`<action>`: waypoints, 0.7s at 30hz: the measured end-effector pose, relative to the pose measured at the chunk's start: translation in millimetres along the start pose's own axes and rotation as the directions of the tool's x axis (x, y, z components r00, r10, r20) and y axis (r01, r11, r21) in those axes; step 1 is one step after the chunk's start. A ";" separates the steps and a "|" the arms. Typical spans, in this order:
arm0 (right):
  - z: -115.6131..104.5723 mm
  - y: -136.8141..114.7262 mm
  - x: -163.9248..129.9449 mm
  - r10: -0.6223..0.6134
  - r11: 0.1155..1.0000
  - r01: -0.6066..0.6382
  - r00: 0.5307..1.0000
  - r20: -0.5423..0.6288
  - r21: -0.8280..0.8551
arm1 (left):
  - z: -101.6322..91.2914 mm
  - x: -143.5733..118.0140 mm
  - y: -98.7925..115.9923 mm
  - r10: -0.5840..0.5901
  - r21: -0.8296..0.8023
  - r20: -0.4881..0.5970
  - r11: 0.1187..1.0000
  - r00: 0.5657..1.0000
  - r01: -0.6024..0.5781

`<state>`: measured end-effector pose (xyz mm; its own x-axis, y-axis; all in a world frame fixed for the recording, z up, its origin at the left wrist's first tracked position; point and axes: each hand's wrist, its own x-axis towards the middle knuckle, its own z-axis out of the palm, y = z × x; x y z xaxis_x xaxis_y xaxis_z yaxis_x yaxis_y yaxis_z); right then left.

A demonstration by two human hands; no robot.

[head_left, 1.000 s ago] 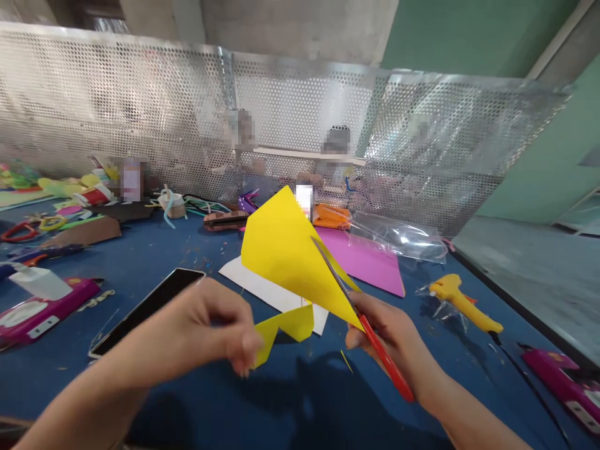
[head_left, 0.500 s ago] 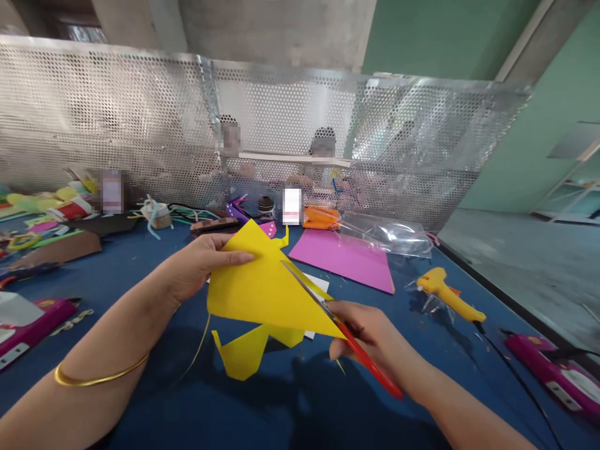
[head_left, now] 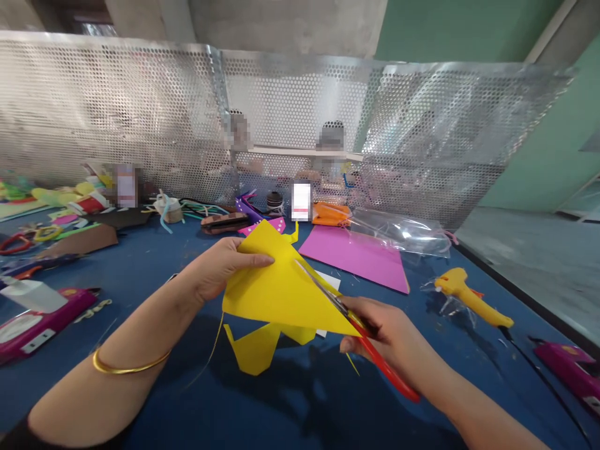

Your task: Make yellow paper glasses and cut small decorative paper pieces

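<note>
My left hand (head_left: 229, 265) pinches the upper left part of a yellow sheet (head_left: 276, 287), thumb on top and fingers behind. Held up over the table, the sheet comes to a point at its top. My right hand (head_left: 379, 325) grips red-handled scissors (head_left: 384, 365), whose blades lie along the sheet's right-hand edge. A narrow yellow strip shows behind the blades. Cut yellow pieces (head_left: 255, 350) show below the sheet, partly covered by it. Whether the sheet is foam or card, I cannot tell.
A purple sheet (head_left: 356, 257) lies beyond my hands, near a clear plastic bag (head_left: 403, 231) and an orange packet (head_left: 330, 214). To the right is a yellow glue gun (head_left: 473, 297) with a black cord. Craft scraps crowd the left; a perforated metal screen (head_left: 290, 94) stands behind.
The view has turned slightly left, so the scene sits further right. My hands, the yellow sheet and the scissors keep nearly the same position relative to each other.
</note>
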<state>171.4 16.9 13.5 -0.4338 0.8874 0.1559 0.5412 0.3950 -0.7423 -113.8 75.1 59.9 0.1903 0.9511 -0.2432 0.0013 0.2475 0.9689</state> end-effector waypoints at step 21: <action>15.1 19.1 -5.9 -0.079 0.987 0.064 0.992 -0.099 -0.147 | 8.5 -8.3 5.1 0.003 0.056 -0.036 0.998 0.999 -0.001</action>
<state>173.4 15.6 -11.4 -0.4022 0.8724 0.2778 0.6126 0.4819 -0.6265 -107.0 66.9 67.2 0.1551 0.9580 -0.2413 0.0562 0.2353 0.9703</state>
